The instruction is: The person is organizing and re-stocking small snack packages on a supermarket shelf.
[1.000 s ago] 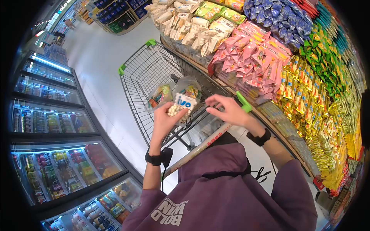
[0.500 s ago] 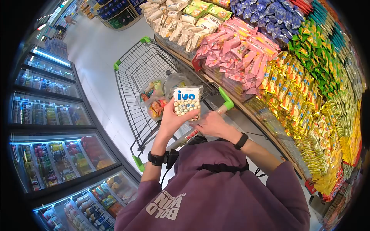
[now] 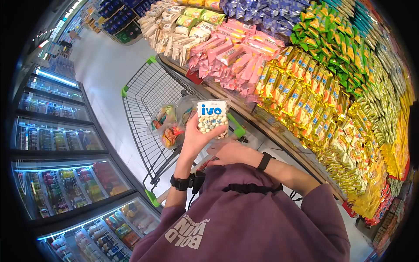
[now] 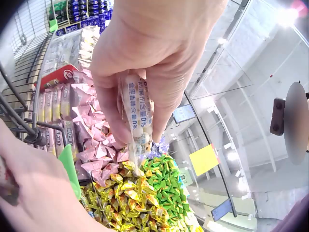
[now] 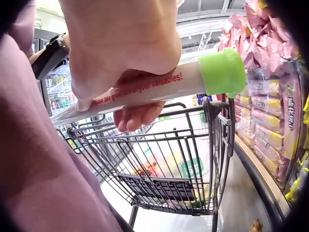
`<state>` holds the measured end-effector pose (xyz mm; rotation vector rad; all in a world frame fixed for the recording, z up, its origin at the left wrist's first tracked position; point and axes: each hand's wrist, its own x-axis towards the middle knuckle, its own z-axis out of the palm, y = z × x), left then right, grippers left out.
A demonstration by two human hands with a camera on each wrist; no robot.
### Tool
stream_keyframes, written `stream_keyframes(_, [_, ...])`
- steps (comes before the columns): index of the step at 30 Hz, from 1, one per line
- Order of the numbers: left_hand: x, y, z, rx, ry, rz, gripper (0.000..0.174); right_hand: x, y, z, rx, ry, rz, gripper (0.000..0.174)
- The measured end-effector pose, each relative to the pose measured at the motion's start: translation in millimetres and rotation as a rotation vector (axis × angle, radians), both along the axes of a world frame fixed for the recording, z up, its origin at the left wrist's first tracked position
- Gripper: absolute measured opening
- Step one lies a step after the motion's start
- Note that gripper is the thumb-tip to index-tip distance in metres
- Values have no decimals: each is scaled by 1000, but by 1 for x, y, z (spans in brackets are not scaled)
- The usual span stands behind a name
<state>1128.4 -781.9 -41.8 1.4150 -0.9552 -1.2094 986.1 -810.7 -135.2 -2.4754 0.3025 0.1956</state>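
Observation:
My left hand [image 3: 195,139] pinches a clear bag of small round cream-coloured snacks [image 3: 212,120], holding it upright above the cart. A white label with blue "ivo" letters faces me. In the left wrist view, thumb and fingers press the snack bag [image 4: 137,108] from both sides, and its edge shows blue print. My right hand [image 3: 235,153] is low beside it, at the shopping cart's handle. From the right wrist, the fingers of that hand [image 5: 123,53] curl round the pale handle bar [image 5: 188,86] near its green end cap [image 5: 222,72].
Filled plastic bags [image 3: 171,135] lie in the wire cart [image 3: 142,102]. Along the right runs a shelf heaped with pink packets [image 3: 238,54], yellow packets [image 3: 297,85] and green packets [image 3: 331,43]. Glass-fronted freezers [image 3: 74,174] line the left, with pale floor [image 3: 102,65] between.
My right hand has come down from beside the snack bag and taken hold of the cart handle. The snack bag has turned more upright, label towards me. The shelf has shifted left in view.

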Motion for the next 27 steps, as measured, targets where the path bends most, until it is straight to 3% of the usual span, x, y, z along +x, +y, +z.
stream_keyframes(1, [-7, -1, 0, -2, -7, -3, 47, -7, -1, 1, 17, 31, -28, 62])
stream_keyframes(7, [-54, -3, 0, 18, -5, 8, 42, -47, -7, -44, -168, -525, -142, 66])
stream_keyframes(13, [-100, -7, -1, 14, 38, -41, 37, -65, -8, -35, 257, -95, -69, 57])
stream_keyframes(18, [-126, -7, 5, 25, 54, -87, 37, -83, 2, -57, 327, -186, -61, 51])
stream_keyframes(27, [-143, -11, 7, 3, 57, -215, 37, -127, 15, -53, 264, -256, -163, 67])
